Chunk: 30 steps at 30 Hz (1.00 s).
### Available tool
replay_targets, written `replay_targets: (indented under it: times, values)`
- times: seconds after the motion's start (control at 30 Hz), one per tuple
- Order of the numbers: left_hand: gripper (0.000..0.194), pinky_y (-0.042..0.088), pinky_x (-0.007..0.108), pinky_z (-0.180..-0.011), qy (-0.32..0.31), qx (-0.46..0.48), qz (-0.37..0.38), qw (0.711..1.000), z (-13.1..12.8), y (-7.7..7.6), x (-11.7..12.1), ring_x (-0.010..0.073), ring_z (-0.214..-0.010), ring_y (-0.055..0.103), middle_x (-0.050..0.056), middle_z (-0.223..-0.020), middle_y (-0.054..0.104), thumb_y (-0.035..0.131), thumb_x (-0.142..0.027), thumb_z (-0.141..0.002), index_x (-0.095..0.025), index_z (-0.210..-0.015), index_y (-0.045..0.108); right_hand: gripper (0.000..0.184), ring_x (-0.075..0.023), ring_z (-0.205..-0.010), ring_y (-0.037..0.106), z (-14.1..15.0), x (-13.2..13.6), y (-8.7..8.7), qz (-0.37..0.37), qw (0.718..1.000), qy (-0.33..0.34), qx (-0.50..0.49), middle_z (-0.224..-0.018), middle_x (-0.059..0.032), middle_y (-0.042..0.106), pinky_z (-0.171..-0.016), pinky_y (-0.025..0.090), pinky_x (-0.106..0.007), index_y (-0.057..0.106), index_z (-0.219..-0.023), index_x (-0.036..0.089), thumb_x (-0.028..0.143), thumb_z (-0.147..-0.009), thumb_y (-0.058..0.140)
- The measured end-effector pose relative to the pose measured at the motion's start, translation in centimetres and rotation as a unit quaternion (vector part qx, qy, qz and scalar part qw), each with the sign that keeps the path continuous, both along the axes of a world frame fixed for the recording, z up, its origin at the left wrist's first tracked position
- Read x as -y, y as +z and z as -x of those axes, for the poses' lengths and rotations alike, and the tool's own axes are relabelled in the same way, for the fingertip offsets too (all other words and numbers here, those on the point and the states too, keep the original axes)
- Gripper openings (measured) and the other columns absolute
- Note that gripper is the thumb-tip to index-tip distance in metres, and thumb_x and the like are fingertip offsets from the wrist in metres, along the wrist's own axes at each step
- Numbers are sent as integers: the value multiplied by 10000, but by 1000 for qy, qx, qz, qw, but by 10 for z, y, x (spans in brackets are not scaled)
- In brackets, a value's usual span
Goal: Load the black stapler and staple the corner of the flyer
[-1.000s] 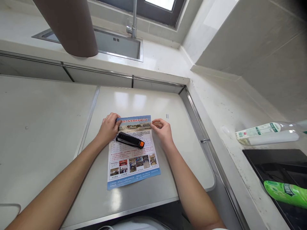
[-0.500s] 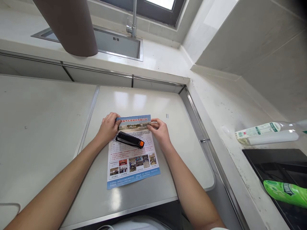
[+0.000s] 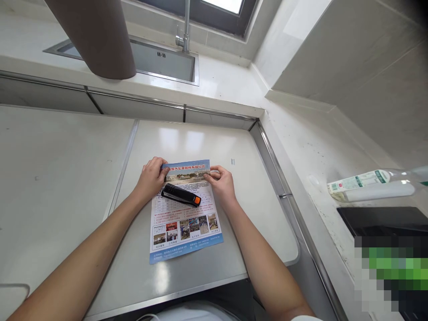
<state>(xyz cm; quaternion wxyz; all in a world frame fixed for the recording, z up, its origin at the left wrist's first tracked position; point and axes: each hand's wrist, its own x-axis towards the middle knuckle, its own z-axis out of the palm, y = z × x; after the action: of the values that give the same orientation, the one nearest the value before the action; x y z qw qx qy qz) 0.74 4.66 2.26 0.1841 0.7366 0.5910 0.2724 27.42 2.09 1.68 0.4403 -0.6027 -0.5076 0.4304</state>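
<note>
A printed flyer [image 3: 187, 247] with a blue bottom band and rows of small photos lies on the white folding table [image 3: 267, 223]. Across its middle rests a black stapler [image 3: 180, 195] with an orange end, tilted down to the right. My left hand [image 3: 154, 174] pinches the flyer's upper left edge, thumb on top. At the upper right edge my right hand [image 3: 220, 182] grips the paper between thumb and fingers. Neither hand touches the stapler. A small strip of staples [image 3: 233, 161], as it appears, lies to the right of the flyer.
Behind the table is a counter with a sink [image 3: 167, 67] and a faucet [image 3: 182, 41]. A brown column-like object [image 3: 100, 40] hangs in front at upper left. On the right counter lies a clear bottle [image 3: 371, 185] beside a black panel [image 3: 384, 218]; a pixelated patch covers the lower right corner.
Both hands, the flyer and the stapler stay practically where they were. The green bottle at the lower right is now hidden by pixelation.
</note>
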Motion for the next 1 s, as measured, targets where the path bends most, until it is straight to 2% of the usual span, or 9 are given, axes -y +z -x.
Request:
replay_targets:
  times: [0.27, 0.4, 0.47, 0.53, 0.63, 0.73, 0.8, 0.9, 1.0]
  values:
    - [139, 460, 424, -928, -4, 34, -37, 999, 2, -3, 1, 276, -1023, 573, 92, -1077, 631, 545, -237, -930, -202, -1042, 619, 321, -200, -795, 680, 5, 2, 2, -20, 996, -19, 84, -904, -7, 773, -847, 543, -359, 657, -1054, 243, 408, -800, 761]
    - [222, 469, 422, -954, 7, 43, -47, 998, 4, -6, 1, 282, -1082, 568, 102, -1143, 629, 563, -227, -921, -195, -1125, 643, 442, -222, -929, 629, 5, 2, 4, -68, 985, -64, 145, -1112, -52, 725, -866, 522, -370, 613, -1181, 235, 396, -797, 763]
    - [236, 468, 429, -971, 15, 51, -51, 997, 4, -7, 0, 282, -1084, 571, 104, -1156, 628, 559, -227, -923, -192, -1139, 646, 378, -228, -940, 613, 5, 2, 8, -98, 978, -66, 174, -1114, -71, 701, -863, 512, -374, 636, -1126, 219, 433, -834, 746]
    - [232, 464, 438, -987, 24, 66, -53, 996, 5, -8, 0, 281, -1078, 578, 104, -1150, 629, 544, -224, -927, -193, -1134, 646, 286, -220, -922, 617, 7, 3, 13, -144, 975, -18, 170, -1065, -71, 698, -865, 506, -368, 664, -1014, 211, 473, -904, 697]
    - [203, 466, 433, -985, 45, 103, -53, 992, 6, -6, 0, 277, -1075, 592, 98, -1116, 634, 515, -217, -928, -198, -1088, 640, 290, -227, -1039, 639, 12, 8, 22, -222, 961, 126, 109, -1081, -77, 710, -929, 508, -366, 685, -988, 212, 498, -972, 641]
    - [173, 492, 388, -919, 78, 165, -53, 982, 9, -4, -1, 250, -1017, 621, 83, -1087, 647, 491, -242, -944, -201, -1041, 628, 346, -245, -1228, 605, 21, 17, 29, -263, 922, 280, 53, -1244, -96, 696, -1079, 465, -403, 675, -1184, 214, 491, -977, 653]
    - [171, 499, 364, -888, 104, 203, -57, 972, 12, -6, -1, 232, -975, 632, 70, -1067, 660, 491, -274, -955, -203, -1037, 623, 476, -253, -1281, 581, 28, 24, 29, -261, 897, 353, 54, -1336, -106, 665, -1131, 434, -414, 616, -1334, 213, 449, -935, 721]
    - [172, 497, 357, -903, 125, 227, -60, 964, 16, -10, -3, 223, -969, 634, 58, -1039, 669, 519, -298, -942, -203, -1042, 622, 641, -259, -1280, 578, 37, 30, 26, -242, 883, 390, 96, -1368, -112, 648, -1129, 438, -404, 534, -1450, 208, 277, -859, 774]
    - [174, 501, 355, -908, 131, 240, -59, 960, 19, -14, -6, 224, -981, 633, 57, -1053, 671, 530, -301, -925, -208, -1040, 622, 647, -259, -1240, 601, 43, 31, 20, -231, 886, 380, 127, -1325, -112, 670, -1096, 464, -394, 548, -1441, 196, 150, -817, 716]
